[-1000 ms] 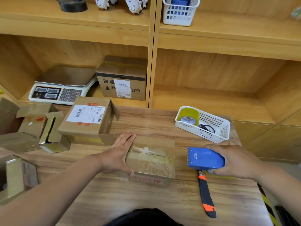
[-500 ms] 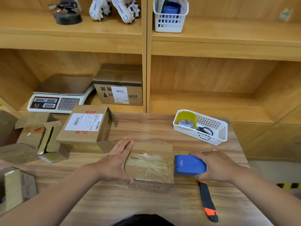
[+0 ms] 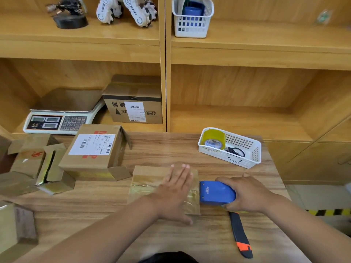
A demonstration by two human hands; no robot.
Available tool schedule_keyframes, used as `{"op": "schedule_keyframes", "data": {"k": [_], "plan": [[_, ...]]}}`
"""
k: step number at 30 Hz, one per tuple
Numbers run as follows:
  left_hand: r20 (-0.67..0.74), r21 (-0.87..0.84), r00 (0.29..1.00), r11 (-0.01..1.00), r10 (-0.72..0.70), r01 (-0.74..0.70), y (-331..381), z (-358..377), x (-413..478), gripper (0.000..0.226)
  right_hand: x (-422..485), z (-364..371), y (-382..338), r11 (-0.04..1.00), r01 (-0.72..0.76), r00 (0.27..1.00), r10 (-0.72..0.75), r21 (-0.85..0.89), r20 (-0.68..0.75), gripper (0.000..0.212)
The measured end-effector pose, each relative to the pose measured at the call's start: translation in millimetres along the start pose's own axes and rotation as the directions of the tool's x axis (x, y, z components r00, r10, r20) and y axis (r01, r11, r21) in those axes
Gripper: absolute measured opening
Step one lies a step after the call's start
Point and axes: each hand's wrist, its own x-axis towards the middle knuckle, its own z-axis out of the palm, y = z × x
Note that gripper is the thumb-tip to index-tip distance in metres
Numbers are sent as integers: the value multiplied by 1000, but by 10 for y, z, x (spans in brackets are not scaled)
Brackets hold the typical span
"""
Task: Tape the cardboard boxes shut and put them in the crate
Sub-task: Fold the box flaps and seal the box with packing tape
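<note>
Reaching in from the bottom edge with 2 bare forearms, angled toward each other. Pressing flat with the left hand (image 3: 174,194) on the box (image 3: 146,179) top, palm down, 4 fingers straight and close together, pointing away, thumb splayed toward the near side. Gripping the dispenser (image 3: 217,192) from above with the right hand (image 3: 247,196), fingers curled over its back, knuckles up, just right of the left hand and apart from it.

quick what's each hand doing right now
Left hand: open, fingers straight, pressing flat on the small box.
Right hand: closed around the blue tape dispenser at the box's right side.
</note>
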Motion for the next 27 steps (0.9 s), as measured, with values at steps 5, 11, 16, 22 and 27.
{"op": "schedule_keyframes", "data": {"k": [5,11,16,22,27], "plan": [[24,25,1000,1000,11,-12,147,-63,147,127,-29,31,-19,1000,-9,1000,9,7,-19,62],[25,55,1000,998,5,-6,211,-258,150,121,-60,7,-69,1000,-26,999,27,14,-39,63],[-99,-40,995,999,-16,12,100,-318,16,125,-166,-207,-140,999,-27,997,29,33,-78,65],[-287,-336,958,939,-26,-75,-208,-430,-330,128,-327,-669,-355,982,-14,992,38,188,-121,73],[-262,-490,960,871,-98,-45,-375,-307,-723,138,-305,-924,-719,988,5,997,7,152,-79,77]]}}
